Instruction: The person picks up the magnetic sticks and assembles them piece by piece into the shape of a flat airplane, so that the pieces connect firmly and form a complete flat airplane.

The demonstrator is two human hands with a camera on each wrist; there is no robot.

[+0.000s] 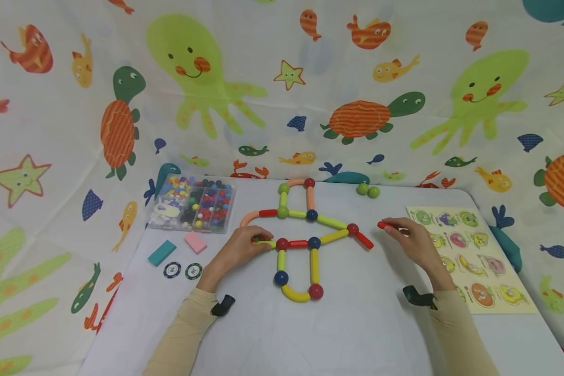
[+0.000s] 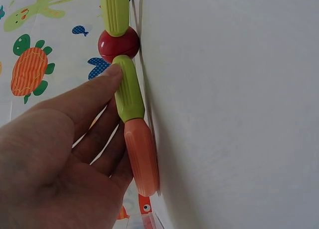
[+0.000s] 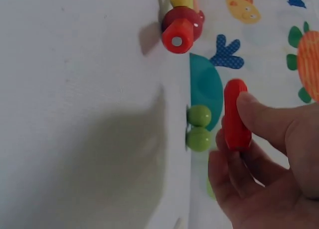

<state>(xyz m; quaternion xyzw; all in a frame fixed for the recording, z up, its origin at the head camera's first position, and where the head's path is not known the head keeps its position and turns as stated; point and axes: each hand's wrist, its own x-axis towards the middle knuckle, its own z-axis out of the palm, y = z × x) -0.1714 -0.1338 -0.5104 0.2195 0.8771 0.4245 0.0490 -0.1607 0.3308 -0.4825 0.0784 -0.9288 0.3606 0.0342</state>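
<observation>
A figure of magnetic rods and balls lies flat on the white table. My left hand (image 1: 241,250) pinches a lime green rod (image 2: 130,92) at the figure's left side, its end against a red ball (image 1: 282,244). A curved orange rod (image 2: 142,159) meets the green rod's other end in the left wrist view. Raised right of the figure, my right hand (image 1: 415,244) holds a loose red rod (image 3: 237,114) between thumb and fingers. Nearest to it, another red rod (image 1: 364,240) sticks out from a red ball (image 1: 353,229), its bare end showing a small metal disc in the right wrist view.
Two green balls (image 1: 368,190) sit at the back. A clear divided box (image 1: 230,209) of small beads stands back left, near a teal block (image 1: 162,253), a pink block (image 1: 196,243) and two round chips (image 1: 172,269). A fruit picture board (image 1: 493,308) lies at right.
</observation>
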